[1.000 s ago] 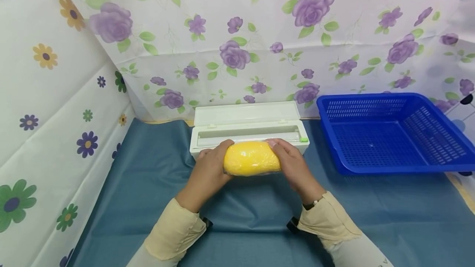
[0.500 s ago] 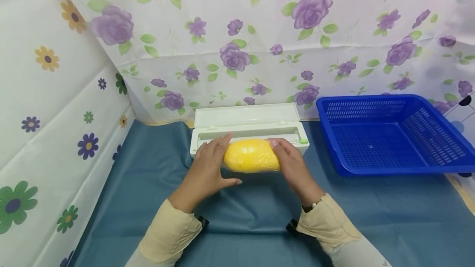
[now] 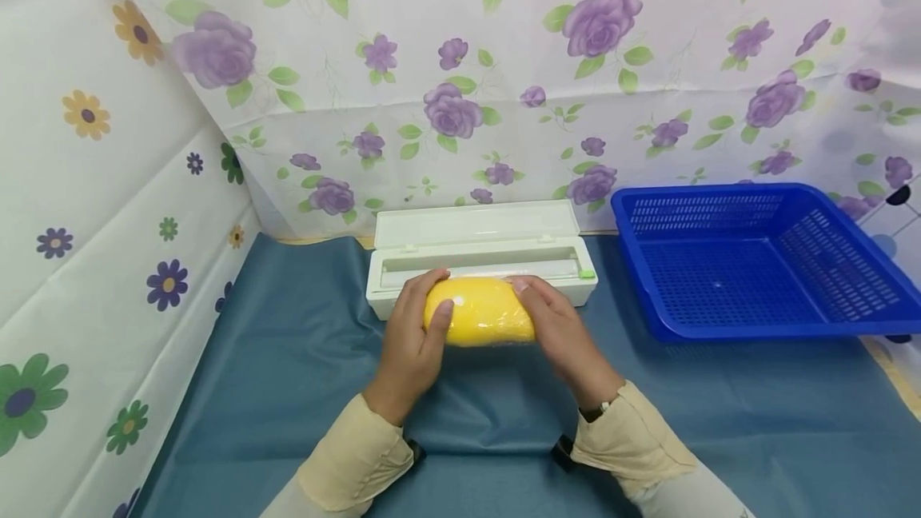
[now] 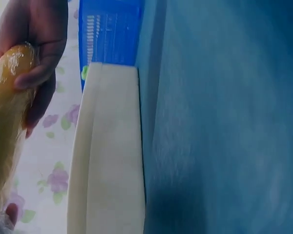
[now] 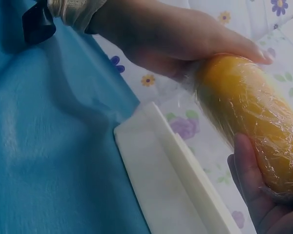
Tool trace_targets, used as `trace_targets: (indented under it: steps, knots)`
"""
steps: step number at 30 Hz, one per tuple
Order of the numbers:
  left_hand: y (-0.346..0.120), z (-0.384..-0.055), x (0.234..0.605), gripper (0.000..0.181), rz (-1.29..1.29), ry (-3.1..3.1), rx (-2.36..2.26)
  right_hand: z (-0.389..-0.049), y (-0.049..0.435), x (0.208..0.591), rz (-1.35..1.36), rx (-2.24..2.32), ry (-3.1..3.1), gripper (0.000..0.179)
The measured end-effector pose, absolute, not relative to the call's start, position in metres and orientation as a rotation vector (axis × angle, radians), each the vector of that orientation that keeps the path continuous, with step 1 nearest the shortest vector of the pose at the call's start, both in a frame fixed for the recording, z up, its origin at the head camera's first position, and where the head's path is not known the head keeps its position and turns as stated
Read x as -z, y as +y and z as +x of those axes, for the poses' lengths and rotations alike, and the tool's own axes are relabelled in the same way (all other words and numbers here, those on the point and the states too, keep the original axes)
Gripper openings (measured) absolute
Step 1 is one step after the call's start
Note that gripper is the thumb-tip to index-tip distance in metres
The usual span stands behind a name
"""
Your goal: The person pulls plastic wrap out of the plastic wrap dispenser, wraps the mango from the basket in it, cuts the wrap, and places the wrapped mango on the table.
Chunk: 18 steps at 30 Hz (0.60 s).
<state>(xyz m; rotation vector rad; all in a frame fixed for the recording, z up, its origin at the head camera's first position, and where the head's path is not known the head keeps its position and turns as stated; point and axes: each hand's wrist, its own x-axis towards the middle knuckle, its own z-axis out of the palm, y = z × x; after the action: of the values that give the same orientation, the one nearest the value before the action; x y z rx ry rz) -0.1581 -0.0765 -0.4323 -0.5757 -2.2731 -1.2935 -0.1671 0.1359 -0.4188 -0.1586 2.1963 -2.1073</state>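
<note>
A yellow, rounded oblong item [image 3: 478,312] wrapped in shiny clear film is held up between both hands, over the front of the white cling film dispenser [image 3: 547,253]. My left hand [image 3: 410,346] grips its left end, thumb lying across the near face. At the other end, my right hand [image 3: 564,334] holds it with the thumb on top; its other fingers are mostly hidden. Film creases show on the yellow item [image 5: 254,112] in the right wrist view. The dispenser's lid [image 3: 475,224] is raised, and a roll of film [image 3: 489,270] lies inside.
A blue plastic basket [image 3: 647,294] stands at the right on the teal table cover [image 3: 273,390]. Floral sheeting [image 3: 518,46] hangs behind the table, with a daisy-patterned sheet [image 3: 93,246] along the left side.
My left hand loosened, its thumb spreading away below the item, then took hold again with the thumb on the near face. The right hand kept its hold; the item shifted slightly left.
</note>
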Motion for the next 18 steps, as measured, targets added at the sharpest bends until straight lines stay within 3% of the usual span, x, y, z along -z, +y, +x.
trace_targets:
  steps: [8, 18]
  knots:
    - [-0.074, -0.1562, 0.4302, 0.028, -0.4, -2.065, 1.822, -0.1643, 0.1296, 0.4197, -0.17, 2.155, 2.175, 0.038]
    - [-0.0702, -0.1573, 0.4249, 0.045, -0.257, -1.907, 2.367, -0.1636, 0.1308, 0.4217, -0.186, 2.191, 2.176, 0.039]
